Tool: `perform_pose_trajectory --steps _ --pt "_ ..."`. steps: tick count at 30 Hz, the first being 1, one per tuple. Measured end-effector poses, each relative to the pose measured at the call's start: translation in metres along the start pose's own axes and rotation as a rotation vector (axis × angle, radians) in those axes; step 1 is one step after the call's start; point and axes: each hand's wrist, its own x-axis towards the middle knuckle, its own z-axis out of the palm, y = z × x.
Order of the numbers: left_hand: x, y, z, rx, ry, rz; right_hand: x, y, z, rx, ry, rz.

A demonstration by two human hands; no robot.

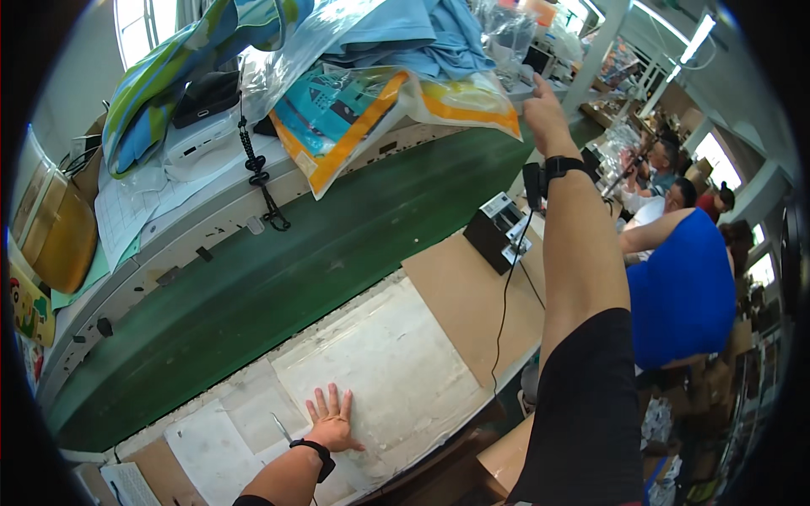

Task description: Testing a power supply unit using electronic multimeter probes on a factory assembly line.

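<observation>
My left hand [334,429] lies palm down on a worn white sheet [405,337] on the near work surface, fingers spread and nothing held. Just left of its wrist is a thin, pointed, pen-like tool [280,426]. My right arm stretches far forward, and the right hand [547,114] is raised at the right end of the shelf with one finger extended. Its other fingers are partly hidden, and no object shows in it. Closest to it are an orange-edged plastic package [472,105] and light blue fabric in clear plastic [413,38].
A green conveyor belt [337,244] runs between work surface and shelf. Beyond the brown board [472,291] stands a black box-shaped device [498,232] with a cable. A beaded black cord [257,169] hangs from the shelf. At right, a person in blue [683,287] is close to my arm.
</observation>
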Motion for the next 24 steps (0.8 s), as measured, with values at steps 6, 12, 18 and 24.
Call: perform_pose_trajectory --steps 6,12,18,24 --pt "0.004 -0.004 0.010 -0.009 0.001 0.009 0.042 0.015 0.017 0.158 -0.048 -0.078" --pt "0.003 0.001 -0.002 -0.034 -0.010 0.006 0.067 0.006 -0.005 0.351 -0.083 -0.156" --pt "0.008 -0.002 -0.001 -0.025 -0.003 0.004 0.046 -0.021 -0.036 0.619 0.119 -0.030" --pt "-0.005 0.001 0.000 -0.022 0.025 -0.009 -0.038 -0.019 -0.074 0.865 0.221 0.030"
